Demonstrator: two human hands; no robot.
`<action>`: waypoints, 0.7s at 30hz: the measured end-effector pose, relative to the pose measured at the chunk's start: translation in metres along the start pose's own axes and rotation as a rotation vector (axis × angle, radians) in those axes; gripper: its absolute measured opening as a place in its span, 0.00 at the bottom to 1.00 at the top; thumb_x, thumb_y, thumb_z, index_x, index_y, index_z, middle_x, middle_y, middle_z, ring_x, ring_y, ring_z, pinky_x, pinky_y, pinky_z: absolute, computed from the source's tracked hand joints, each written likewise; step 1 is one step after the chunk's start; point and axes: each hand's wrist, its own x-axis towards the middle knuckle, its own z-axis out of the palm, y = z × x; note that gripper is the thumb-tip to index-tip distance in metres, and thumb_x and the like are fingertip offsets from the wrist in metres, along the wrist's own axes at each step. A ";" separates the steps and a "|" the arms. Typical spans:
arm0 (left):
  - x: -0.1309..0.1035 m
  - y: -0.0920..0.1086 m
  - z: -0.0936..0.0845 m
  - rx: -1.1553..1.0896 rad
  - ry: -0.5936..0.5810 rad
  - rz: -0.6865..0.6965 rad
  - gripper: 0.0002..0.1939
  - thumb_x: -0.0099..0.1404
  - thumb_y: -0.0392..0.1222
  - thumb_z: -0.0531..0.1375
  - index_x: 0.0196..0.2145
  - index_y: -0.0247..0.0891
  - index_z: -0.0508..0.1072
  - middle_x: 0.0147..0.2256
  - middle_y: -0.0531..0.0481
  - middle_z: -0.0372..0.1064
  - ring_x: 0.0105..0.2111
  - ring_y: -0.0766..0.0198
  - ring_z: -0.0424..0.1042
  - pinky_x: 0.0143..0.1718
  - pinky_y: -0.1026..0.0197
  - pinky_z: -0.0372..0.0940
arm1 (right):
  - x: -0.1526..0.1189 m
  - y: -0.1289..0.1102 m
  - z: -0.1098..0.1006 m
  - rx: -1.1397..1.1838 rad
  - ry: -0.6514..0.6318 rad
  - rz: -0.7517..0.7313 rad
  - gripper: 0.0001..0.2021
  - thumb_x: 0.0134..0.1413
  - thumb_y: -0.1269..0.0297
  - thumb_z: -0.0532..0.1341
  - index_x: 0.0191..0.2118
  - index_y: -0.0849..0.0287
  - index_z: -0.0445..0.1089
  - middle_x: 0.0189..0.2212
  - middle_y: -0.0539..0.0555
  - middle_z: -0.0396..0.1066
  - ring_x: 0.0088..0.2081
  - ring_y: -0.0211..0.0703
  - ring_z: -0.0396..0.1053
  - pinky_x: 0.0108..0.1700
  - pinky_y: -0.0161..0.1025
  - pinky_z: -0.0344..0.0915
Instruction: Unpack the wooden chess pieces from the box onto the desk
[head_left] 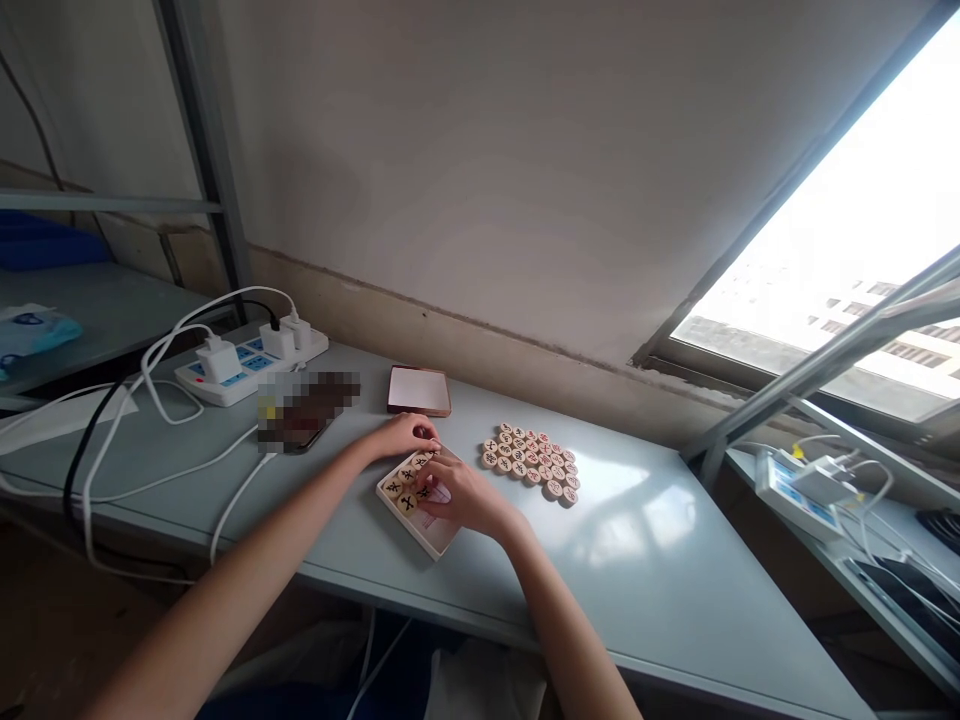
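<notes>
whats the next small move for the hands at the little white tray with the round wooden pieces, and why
Probably the right hand should reach to the loose cluster of round wooden chess pieces and bring one back. The shallow white tray holds only a few pieces at its far end, the near part looks bare, and the left hand already rests at the tray's far edge.

Daylight pours in from the window [840,290] on my right, so blown out that the buildings outside are nearly white, and it leaves a pale sheen on the grey table [645,520]. The left side and the space under the table sit dim. Straight lines bow toward the edges, and one patch by the power strip [251,362] is pixelated.
</notes>
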 end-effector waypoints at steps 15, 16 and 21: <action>-0.001 0.003 0.000 0.003 0.006 -0.034 0.18 0.53 0.54 0.59 0.31 0.35 0.75 0.35 0.45 0.71 0.34 0.58 0.68 0.34 0.61 0.61 | -0.006 0.069 -0.026 -0.190 0.588 0.414 0.10 0.56 0.60 0.52 0.39 0.56 0.67 0.38 0.54 0.70 0.39 0.42 0.66 0.45 0.42 0.57; -0.002 0.004 0.000 0.007 0.004 -0.036 0.19 0.53 0.54 0.58 0.31 0.35 0.75 0.35 0.45 0.71 0.34 0.58 0.68 0.34 0.61 0.61 | -0.007 0.074 -0.027 -0.264 0.599 0.457 0.10 0.56 0.60 0.52 0.39 0.55 0.67 0.38 0.54 0.70 0.41 0.44 0.65 0.47 0.44 0.54; -0.004 0.006 0.000 0.039 0.021 -0.050 0.18 0.54 0.55 0.58 0.31 0.37 0.75 0.35 0.46 0.71 0.34 0.59 0.67 0.33 0.62 0.60 | -0.009 0.081 -0.025 -0.420 0.573 0.551 0.10 0.57 0.60 0.51 0.39 0.53 0.68 0.38 0.53 0.71 0.43 0.46 0.62 0.50 0.47 0.47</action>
